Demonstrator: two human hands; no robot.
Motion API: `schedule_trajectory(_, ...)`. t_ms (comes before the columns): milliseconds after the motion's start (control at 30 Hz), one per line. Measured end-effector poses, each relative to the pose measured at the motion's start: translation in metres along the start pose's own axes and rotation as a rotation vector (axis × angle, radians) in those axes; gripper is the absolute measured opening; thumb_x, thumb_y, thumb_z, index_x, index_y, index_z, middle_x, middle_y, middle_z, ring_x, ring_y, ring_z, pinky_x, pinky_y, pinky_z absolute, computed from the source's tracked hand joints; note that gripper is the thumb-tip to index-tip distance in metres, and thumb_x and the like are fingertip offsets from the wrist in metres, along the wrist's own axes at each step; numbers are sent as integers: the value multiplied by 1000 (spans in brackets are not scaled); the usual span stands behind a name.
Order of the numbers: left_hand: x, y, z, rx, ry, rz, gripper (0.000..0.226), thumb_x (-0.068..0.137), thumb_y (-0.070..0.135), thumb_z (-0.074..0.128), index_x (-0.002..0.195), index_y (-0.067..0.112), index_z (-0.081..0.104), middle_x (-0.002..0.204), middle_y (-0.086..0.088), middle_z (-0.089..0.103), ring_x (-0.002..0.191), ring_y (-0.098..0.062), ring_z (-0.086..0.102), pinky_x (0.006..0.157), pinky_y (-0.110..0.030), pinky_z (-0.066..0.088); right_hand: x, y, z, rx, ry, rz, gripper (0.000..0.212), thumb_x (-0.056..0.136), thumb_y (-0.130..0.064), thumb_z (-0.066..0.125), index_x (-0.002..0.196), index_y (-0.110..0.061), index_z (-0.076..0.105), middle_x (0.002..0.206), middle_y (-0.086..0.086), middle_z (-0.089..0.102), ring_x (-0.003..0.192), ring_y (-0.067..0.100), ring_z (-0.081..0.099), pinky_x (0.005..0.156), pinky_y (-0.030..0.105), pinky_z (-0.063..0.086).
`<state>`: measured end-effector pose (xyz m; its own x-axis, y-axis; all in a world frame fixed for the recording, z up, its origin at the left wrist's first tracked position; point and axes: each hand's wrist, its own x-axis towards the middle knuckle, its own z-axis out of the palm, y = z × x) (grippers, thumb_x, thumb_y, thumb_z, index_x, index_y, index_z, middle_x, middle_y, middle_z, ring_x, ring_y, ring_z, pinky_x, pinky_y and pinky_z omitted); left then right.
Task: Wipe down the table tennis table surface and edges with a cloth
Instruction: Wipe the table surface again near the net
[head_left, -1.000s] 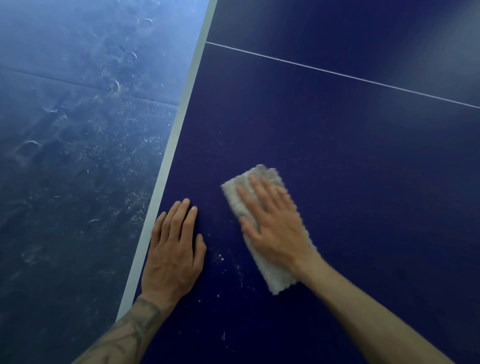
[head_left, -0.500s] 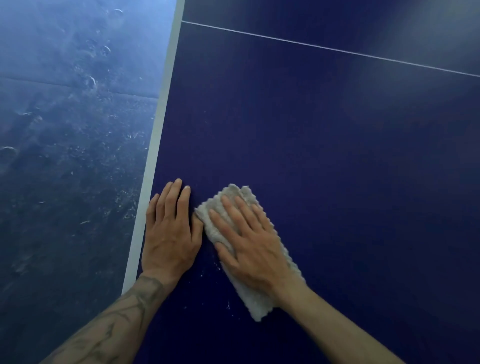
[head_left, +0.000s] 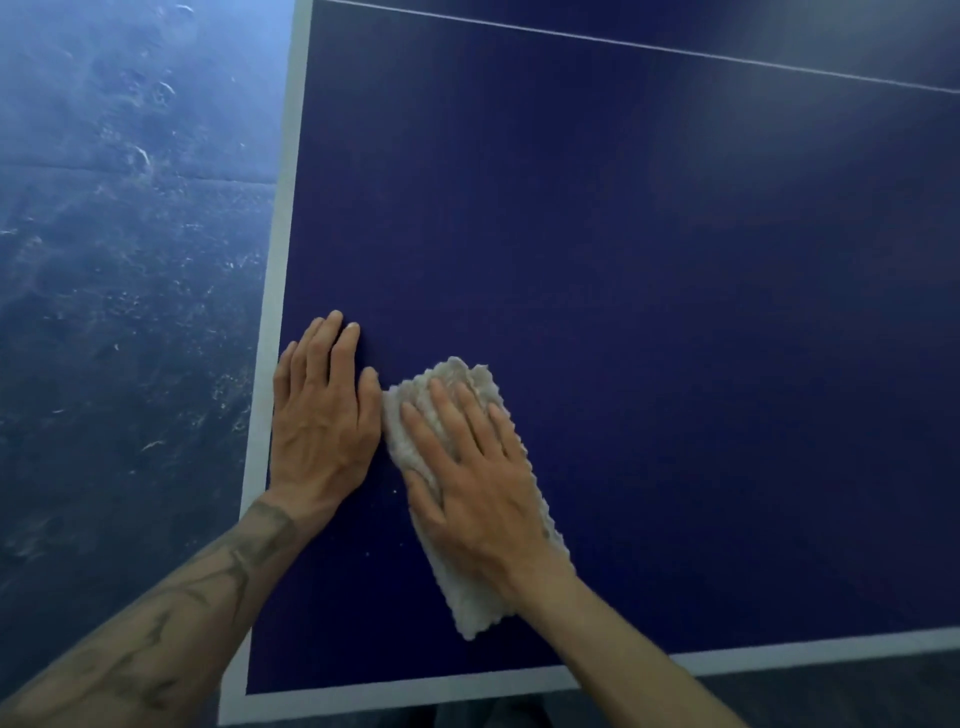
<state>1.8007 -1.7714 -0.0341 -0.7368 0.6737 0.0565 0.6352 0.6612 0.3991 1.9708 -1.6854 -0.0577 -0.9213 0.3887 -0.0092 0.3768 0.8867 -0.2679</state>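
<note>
While the right hand (head_left: 478, 483) lies flat on the cloth (head_left: 475, 597) with its fingers straight and slightly spread, pressing it to the table (head_left: 623, 260), the left hand (head_left: 322, 421) rests palm-down just beside it, fingers straight and close together, holding nothing. The cloth is off-white and nubbly, folded into a long narrow pad with wavy edges, and it lies slanted on the dark blue top near the corner closest to the person. Its upper left edge sits right against the left thumb; I cannot tell whether they touch. A pale border stripe (head_left: 275, 312) runs beside the left hand's little finger. A few white specks (head_left: 395, 491) dot the surface between the wrists. Beyond the edge is a scuffed blue floor (head_left: 130, 260).
</note>
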Motion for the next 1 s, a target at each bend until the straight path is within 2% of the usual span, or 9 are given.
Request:
schedule_trajectory(100, -19, -9, -10, 10, -15, 89, 50, 106, 23, 40, 151, 1, 46, 162, -16, 40, 153, -33, 35, 127, -53, 24, -17, 35, -12, -27, -21, 76, 65, 113, -49, 28, 172, -26, 12, 180, 1, 1, 166, 20, 2, 134, 51, 12)
schedule_trajectory(200, -51, -20, -16, 48, -48, 146, 52, 106, 25, 41, 153, 2, 45, 163, -15, 39, 153, -33, 35, 127, -54, 26, -13, 65, -27, -10, -28, 313, 66, 112, -51, 24, 172, -32, 6, 180, -3, -3, 166, 16, -8, 134, 51, 8)
schedule_trajectory(333, -77, -37, -15, 98, -77, 170, 54, 106, 26, 37, 154, 2, 45, 164, -17, 37, 154, -35, 34, 125, -57, 28, 4, 28, -17, -15, 25, 511, 69, 110, -51, 24, 172, -30, 3, 180, 2, -4, 166, 20, -9, 134, 52, 6)
schedule_trajectory(400, -79, -42, -13, 117, -73, 194, 53, 107, 25, 35, 154, 2, 44, 165, -17, 37, 155, -34, 33, 126, -56, 27, -1, -11, -2, -3, 42, 416, 70, 111, -49, 30, 172, -27, 5, 180, 5, -1, 166, 23, -5, 134, 52, 6)
schedule_trajectory(500, -79, -45, -11, 111, -57, 202, 50, 108, 20, 33, 153, 1, 45, 164, -17, 38, 155, -33, 33, 127, -54, 25, -29, -54, 13, 42, 23, 143, 69, 111, -46, 38, 172, -24, 15, 180, 5, 3, 167, 25, 1, 134, 52, 9)
schedule_trajectory(600, -78, -46, -10, 98, -55, 210, 49, 109, 21, 32, 153, 2, 44, 164, -17, 37, 155, -32, 32, 128, -52, 24, -63, -44, 11, -13, -35, 2, 68, 112, -46, 40, 171, -23, 19, 180, 5, 4, 166, 25, 5, 132, 54, 19)
schedule_trajectory(733, -78, -46, -10, 83, -62, 181, 51, 110, 25, 29, 153, 3, 45, 164, -16, 37, 156, -32, 31, 128, -53, 24, -86, -17, -2, -50, -33, 232, 68, 111, -47, 36, 172, -26, 14, 180, 3, 3, 166, 23, 3, 133, 53, 15)
schedule_trajectory(833, -78, -46, -10, 63, -60, 180, 51, 111, 27, 29, 153, 3, 45, 164, -15, 38, 156, -31, 31, 128, -53, 24, -88, -47, 4, -57, 3, 400, 70, 110, -47, 34, 172, -24, 11, 180, 5, 2, 166, 24, 2, 134, 52, 13)
schedule_trajectory(1000, -76, -44, -15, -66, -59, 144, 52, 109, 27, 30, 154, 4, 44, 163, -13, 41, 154, -28, 34, 129, -47, 22, -65, -115, 25, 11, 48, 283, 70, 111, -44, 41, 172, -21, 15, 180, 9, 5, 166, 27, 6, 134, 50, 8)
